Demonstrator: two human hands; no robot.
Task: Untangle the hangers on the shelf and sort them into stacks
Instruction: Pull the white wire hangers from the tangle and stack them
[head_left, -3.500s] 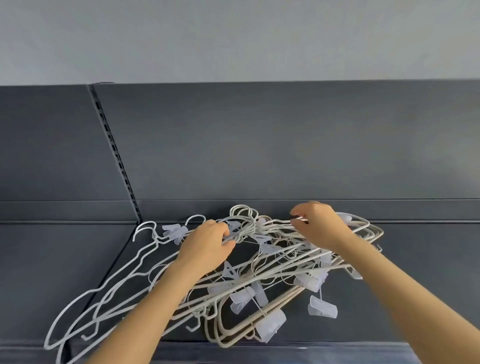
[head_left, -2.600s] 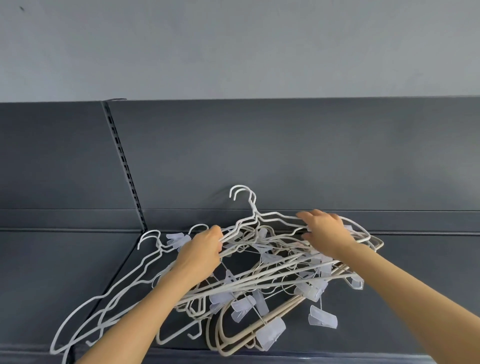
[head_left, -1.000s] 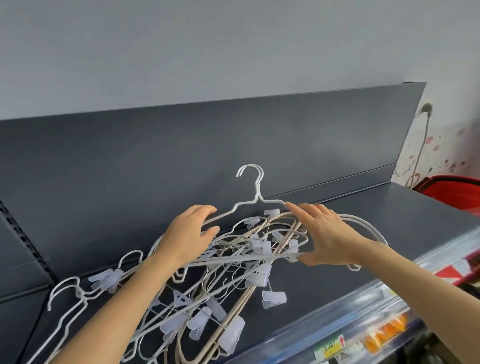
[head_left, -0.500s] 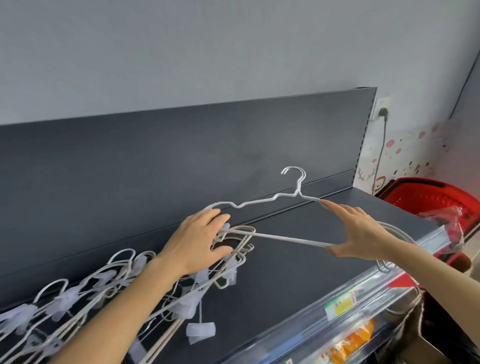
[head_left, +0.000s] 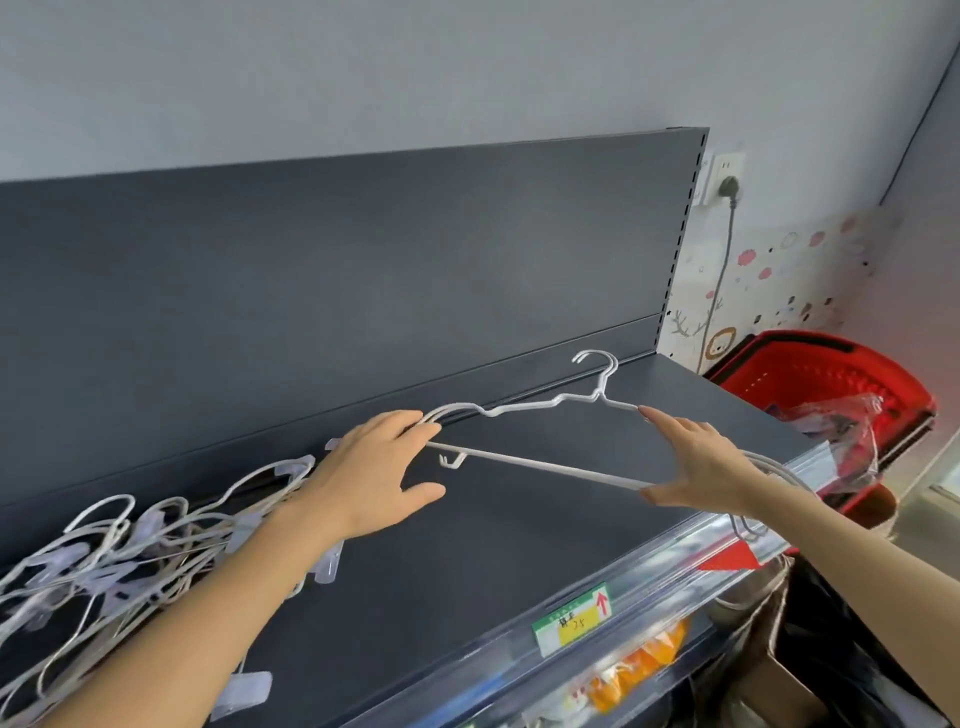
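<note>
1. Over shelf (head_left: 519, 561) centre, white wire hanger (head_left: 524, 463) sits at 3 o'clock of tangled pile (head_left: 104, 551).
2. Left hand (head_left: 384, 467) is flat, fingers straight on the 9 o'clock shoulder. Right hand (head_left: 701, 462) is spread, index and thumb bracing the 3 o'clock end.
3. Probably light, springy, slick; take the shoulders, the hook snags.
4. Pile: thin wire, clear plastic clips (head_left: 244, 691).

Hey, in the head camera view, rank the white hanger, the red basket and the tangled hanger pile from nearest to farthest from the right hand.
1. white hanger: touching the right hand, stretching to its left.
2. red basket: beyond the right end of the shelf.
3. tangled hanger pile: far left on the shelf.
</note>
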